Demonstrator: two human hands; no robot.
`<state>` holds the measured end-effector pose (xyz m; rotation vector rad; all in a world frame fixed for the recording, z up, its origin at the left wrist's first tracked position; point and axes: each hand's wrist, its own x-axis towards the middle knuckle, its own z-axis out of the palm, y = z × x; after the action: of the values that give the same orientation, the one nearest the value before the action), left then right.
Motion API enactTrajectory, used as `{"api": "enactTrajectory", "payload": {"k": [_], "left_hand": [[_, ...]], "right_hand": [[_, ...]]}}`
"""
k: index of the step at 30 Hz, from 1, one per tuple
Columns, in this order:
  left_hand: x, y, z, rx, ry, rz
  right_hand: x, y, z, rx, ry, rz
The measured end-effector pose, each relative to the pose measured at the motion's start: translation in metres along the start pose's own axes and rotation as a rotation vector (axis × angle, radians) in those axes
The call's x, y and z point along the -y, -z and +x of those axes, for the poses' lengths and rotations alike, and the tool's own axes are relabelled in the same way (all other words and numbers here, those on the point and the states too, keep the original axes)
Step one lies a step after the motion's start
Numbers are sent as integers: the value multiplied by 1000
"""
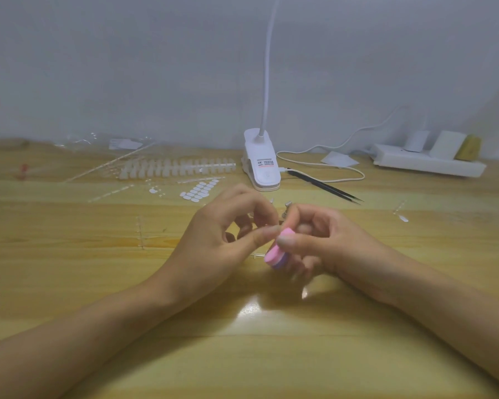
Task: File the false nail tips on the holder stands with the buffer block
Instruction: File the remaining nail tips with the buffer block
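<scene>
Tabletop (242,355) of pale wood, grey wall (127,67), clip lamp (261,159), right fingers (288,240) pinching buffer block (274,253), left fingers (260,234) curled, grip unclear.

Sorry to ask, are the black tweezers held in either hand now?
No, the tweezers lie on the table beside the lamp, apart from the left hand and right hand.

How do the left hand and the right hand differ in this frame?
The right hand grips the pink and purple buffer block; the left hand has curled fingers that hide whether they hold anything. The right hand's thumb presses on the block, the left hand's thumb points toward it. Both meet over the wooden table.
</scene>
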<state>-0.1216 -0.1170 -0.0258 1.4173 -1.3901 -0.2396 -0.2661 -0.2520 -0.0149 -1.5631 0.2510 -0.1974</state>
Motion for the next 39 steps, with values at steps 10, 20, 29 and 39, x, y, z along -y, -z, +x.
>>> {"api": "enactTrajectory", "payload": {"k": [10, 20, 29, 39], "left_hand": [[3, 0, 2, -48, 36, -31], [3, 0, 2, -42, 23, -8], [3, -1, 2, -23, 26, 21], [5, -1, 2, -18, 31, 19]], "right_hand": [[-2, 3, 0, -138, 44, 119], [-1, 0, 1, -42, 25, -32], [-3, 3, 5, -148, 32, 72], [-4, 6, 3, -92, 29, 53]]}}
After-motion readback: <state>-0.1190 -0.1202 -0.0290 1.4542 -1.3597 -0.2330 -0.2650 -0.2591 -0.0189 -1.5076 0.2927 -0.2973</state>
